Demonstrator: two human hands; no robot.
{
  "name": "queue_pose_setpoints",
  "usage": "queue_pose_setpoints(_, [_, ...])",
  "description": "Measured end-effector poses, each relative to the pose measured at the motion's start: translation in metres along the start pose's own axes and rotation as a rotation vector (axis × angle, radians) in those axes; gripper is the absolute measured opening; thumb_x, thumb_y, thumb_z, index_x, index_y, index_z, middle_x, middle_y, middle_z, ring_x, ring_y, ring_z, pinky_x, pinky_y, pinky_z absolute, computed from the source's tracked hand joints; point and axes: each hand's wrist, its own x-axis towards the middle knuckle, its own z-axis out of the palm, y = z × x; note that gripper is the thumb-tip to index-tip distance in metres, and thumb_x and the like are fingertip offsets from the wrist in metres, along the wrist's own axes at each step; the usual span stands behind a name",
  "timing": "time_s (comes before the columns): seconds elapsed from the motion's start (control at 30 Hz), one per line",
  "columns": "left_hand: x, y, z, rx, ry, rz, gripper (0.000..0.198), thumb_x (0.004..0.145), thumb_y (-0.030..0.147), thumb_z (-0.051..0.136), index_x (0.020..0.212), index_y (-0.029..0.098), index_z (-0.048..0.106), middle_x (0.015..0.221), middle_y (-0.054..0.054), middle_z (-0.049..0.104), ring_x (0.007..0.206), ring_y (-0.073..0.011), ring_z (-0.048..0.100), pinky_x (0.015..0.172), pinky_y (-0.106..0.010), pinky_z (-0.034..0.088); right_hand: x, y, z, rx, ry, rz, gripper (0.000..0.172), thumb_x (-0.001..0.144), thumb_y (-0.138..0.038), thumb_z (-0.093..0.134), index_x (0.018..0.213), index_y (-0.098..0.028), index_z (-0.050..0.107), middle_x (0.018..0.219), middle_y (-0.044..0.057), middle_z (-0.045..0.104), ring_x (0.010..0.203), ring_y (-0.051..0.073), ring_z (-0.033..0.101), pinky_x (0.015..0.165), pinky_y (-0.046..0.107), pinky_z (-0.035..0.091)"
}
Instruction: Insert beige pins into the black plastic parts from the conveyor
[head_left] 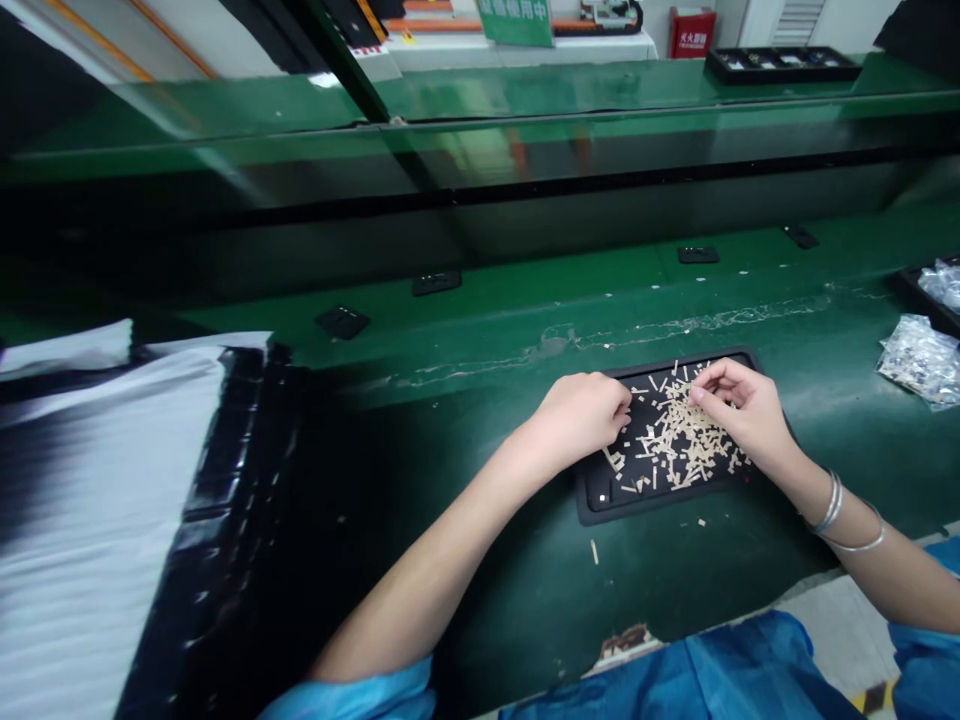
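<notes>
A shallow black tray (pixel 600 508) lies on the green bench, with a loose heap of small tan strips and squares (pixel 686 435) spread over it. At the tray's left edge is my left hand (pixel 589 415), its fingers curled together; whatever they pinch is hidden. Over the heap's upper right, my right hand (pixel 739 405) has thumb and forefinger pressed together. Any piece between those fingertips is too small to make out. One stray strip (pixel 595 552) rests on the bench below the tray.
Stacked black trays with white foam sheets (pixel 97 520) stand at the left. Several small black plates (pixel 436 284) lie along the back of the bench. Clear bags of small parts (pixel 921 360) sit at the right. A raised shelf (pixel 600 90) runs behind, bearing a black tray (pixel 784 65).
</notes>
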Motion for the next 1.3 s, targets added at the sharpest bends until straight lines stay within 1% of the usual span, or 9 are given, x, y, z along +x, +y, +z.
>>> queue_pose_setpoints(0.13, [0.0,0.0,-0.001,0.005,0.037,-0.013,0.01,0.069,0.01,0.062,0.066,0.018,0.057,0.056,0.002,0.054,0.049,-0.0111,0.038,0.05,-0.025,0.017,-0.001,0.001,0.001,-0.067,-0.001,-0.007,0.012,0.073,-0.029,0.065,0.071,-0.018,0.061,0.067,0.003,0.063,0.061,0.013,0.057,0.053,0.027,0.044])
queue_pose_setpoints(0.3, [-0.002,0.007,-0.006,-0.25,0.112,0.037,0.015,0.084,0.016,0.048,0.076,0.018,0.061,0.069,0.0,0.062,0.059,-0.012,0.048,0.055,-0.024,0.027,-0.001,0.002,0.002,-0.106,-0.031,-0.031,0.013,0.073,-0.031,0.065,0.071,-0.018,0.063,0.067,0.002,0.063,0.058,0.012,0.055,0.051,0.026,0.043])
queue_pose_setpoints(0.47, [0.003,0.02,0.014,-0.634,0.137,0.16,0.016,0.087,0.028,0.05,0.083,0.017,0.062,0.062,0.002,0.055,0.056,-0.0103,0.044,0.055,-0.022,0.03,0.001,0.003,0.002,-0.145,-0.074,-0.054,0.011,0.072,-0.029,0.062,0.071,-0.019,0.063,0.065,0.002,0.061,0.059,0.012,0.055,0.049,0.024,0.041])
queue_pose_setpoints(0.6, [0.006,0.025,0.031,-0.731,0.265,0.157,0.017,0.086,0.022,0.049,0.074,0.015,0.059,0.062,0.003,0.052,0.056,-0.0088,0.041,0.055,-0.021,0.03,0.0,0.003,0.002,-0.161,-0.08,-0.052,0.011,0.073,-0.03,0.062,0.072,-0.019,0.063,0.067,0.002,0.061,0.06,0.013,0.055,0.049,0.024,0.041])
queue_pose_setpoints(0.73, [0.007,0.026,0.039,-0.823,0.339,0.148,0.019,0.087,0.025,0.05,0.077,0.015,0.063,0.065,0.001,0.057,0.059,-0.01,0.045,0.056,-0.022,0.033,-0.002,0.004,0.003,-0.195,-0.008,-0.075,0.012,0.076,-0.031,0.063,0.076,-0.019,0.064,0.07,0.003,0.063,0.062,0.014,0.056,0.05,0.024,0.042])
queue_pose_setpoints(0.87, [0.007,0.026,0.043,-0.838,0.376,0.147,0.021,0.087,0.025,0.05,0.084,0.015,0.068,0.069,-0.002,0.064,0.061,-0.0111,0.05,0.058,-0.022,0.037,-0.005,0.002,0.003,-0.301,0.072,-0.205,0.011,0.081,-0.03,0.062,0.077,-0.02,0.065,0.07,0.002,0.063,0.058,0.012,0.053,0.052,0.026,0.042])
queue_pose_setpoints(1.0, [0.008,0.025,0.048,-0.784,0.444,0.175,0.019,0.087,0.023,0.052,0.086,0.015,0.07,0.076,-0.004,0.068,0.064,-0.0123,0.055,0.062,-0.023,0.042,-0.006,-0.001,0.002,-0.411,0.069,-0.36,0.013,0.085,-0.028,0.059,0.075,-0.022,0.067,0.07,0.003,0.064,0.057,0.013,0.052,0.054,0.029,0.042])
queue_pose_setpoints(1.13, [0.008,0.024,0.053,-0.674,0.502,0.232,0.02,0.088,0.019,0.05,0.085,0.014,0.07,0.078,-0.006,0.069,0.068,-0.0139,0.059,0.066,-0.025,0.045,-0.005,-0.002,0.002,-0.411,0.061,-0.432,0.012,0.084,-0.025,0.059,0.075,-0.022,0.067,0.074,0.005,0.067,0.065,0.017,0.058,0.052,0.029,0.043])
queue_pose_setpoints(1.3, [0.008,0.026,0.055,-0.572,0.524,0.243,0.023,0.089,0.018,0.047,0.083,0.015,0.068,0.077,-0.006,0.069,0.071,-0.015,0.061,0.069,-0.026,0.046,-0.004,-0.001,0.002,-0.465,0.079,-0.477,0.013,0.084,-0.025,0.06,0.073,-0.023,0.067,0.078,0.006,0.067,0.075,0.02,0.062,0.061,0.033,0.049])
